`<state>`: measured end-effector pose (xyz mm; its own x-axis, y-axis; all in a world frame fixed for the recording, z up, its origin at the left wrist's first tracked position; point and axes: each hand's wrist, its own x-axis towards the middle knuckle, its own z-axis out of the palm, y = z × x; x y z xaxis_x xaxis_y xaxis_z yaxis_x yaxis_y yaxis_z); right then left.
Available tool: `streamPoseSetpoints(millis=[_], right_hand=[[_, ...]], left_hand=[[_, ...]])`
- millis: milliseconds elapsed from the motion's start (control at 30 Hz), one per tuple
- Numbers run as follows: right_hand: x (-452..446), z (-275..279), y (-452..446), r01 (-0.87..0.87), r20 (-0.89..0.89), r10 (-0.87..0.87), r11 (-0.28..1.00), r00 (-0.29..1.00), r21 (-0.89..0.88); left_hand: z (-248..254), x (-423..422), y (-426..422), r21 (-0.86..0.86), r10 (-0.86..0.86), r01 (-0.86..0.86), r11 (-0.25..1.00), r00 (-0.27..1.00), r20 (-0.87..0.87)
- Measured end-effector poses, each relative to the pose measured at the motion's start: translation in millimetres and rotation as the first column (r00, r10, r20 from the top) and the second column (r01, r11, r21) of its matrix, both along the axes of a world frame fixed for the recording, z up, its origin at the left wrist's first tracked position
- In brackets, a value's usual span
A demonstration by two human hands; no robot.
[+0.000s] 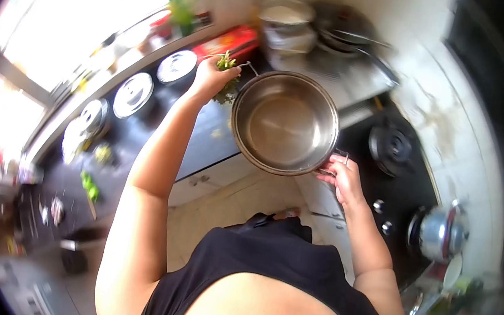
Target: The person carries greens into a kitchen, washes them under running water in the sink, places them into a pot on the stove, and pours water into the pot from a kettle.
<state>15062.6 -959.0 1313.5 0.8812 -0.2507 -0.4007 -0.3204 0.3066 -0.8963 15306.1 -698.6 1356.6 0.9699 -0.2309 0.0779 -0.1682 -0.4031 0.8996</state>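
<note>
A wide stainless steel pot is tilted so that I look straight into it; its inside is bare metal. My right hand is closed around the pot's right-hand loop handle. In my left hand is a bunch of leafy green herbs, with leaves sticking out above and below the fingers. That hand is beside the pot's other wire handle; whether it also grips the handle I cannot tell.
Lidded round containers line the dark counter under the window. Green chillies lie farther left. A black gas stove is on the right, with a pressure cooker. Pans and a red box stand behind.
</note>
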Motion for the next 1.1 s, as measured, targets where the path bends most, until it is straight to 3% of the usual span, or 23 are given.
streamPoseSetpoints(millis=[100,133,167,233,267,300,433,600,767,800,967,1100], right_hand=[[13.0,-4.4,94.6,-0.121,-0.027,0.123,0.991,0.992,0.063],[15.4,-10.1,125.7,-0.177,-0.025,0.179,0.983,0.984,0.056],[19.1,-15.1,157.6,-0.233,-0.023,0.234,0.971,0.972,0.046],[18.8,-11.9,224.1,-0.380,-0.018,0.381,0.924,0.924,0.048],[20.1,-15.8,253.6,-0.464,-0.021,0.466,0.884,0.885,0.059],[20.6,-19.2,284.8,-0.532,-0.019,0.535,0.844,0.845,0.067],[17.9,-16.0,405.5,-0.670,-0.044,0.683,0.726,0.729,0.154],[15.2,-8.7,548.9,-0.864,-0.065,0.876,0.483,0.479,0.146],[19.2,-11.1,678.1,-0.942,-0.077,0.960,0.280,0.270,0.187],[20.7,-12.8,702.2,-0.952,-0.067,0.972,0.236,0.227,0.194],[17.2,-11.4,855.8,-0.959,-0.040,0.991,0.130,0.124,0.250],[9.1,8.2,988.7,-0.970,-0.003,0.998,0.063,0.064,0.233]], left_hand=[[11.9,-36.6,128.8,0.204,0.155,-0.154,0.967,0.988,0.012],[-19.5,-31.1,181.1,0.234,0.212,-0.224,0.946,0.974,0.076],[14.7,-68.8,211.0,0.233,0.291,-0.298,0.926,0.954,0.065],[-2.1,-90.0,305.1,0.193,0.322,-0.333,0.923,0.943,0.084],[18.5,-120.6,333.9,0.134,0.393,-0.391,0.910,0.919,0.019],[3.6,-129.0,382.4,0.207,0.437,-0.451,0.868,0.893,0.110],[17.7,-209.9,512.4,0.061,0.592,-0.597,0.800,0.802,0.080],[14.5,-299.5,648.0,0.149,0.770,-0.772,0.618,0.633,0.086],[-2.0,-346.1,763.3,0.084,0.855,-0.858,0.506,0.512,0.086],[3.2,-354.2,781.1,0.137,0.878,-0.878,0.459,0.471,0.084],[14.6,-391.1,912.8,0.136,0.935,-0.930,0.342,0.351,0.048],[28.6,-422.5,1033.1,0.178,0.965,-0.962,0.205,0.229,0.129]])
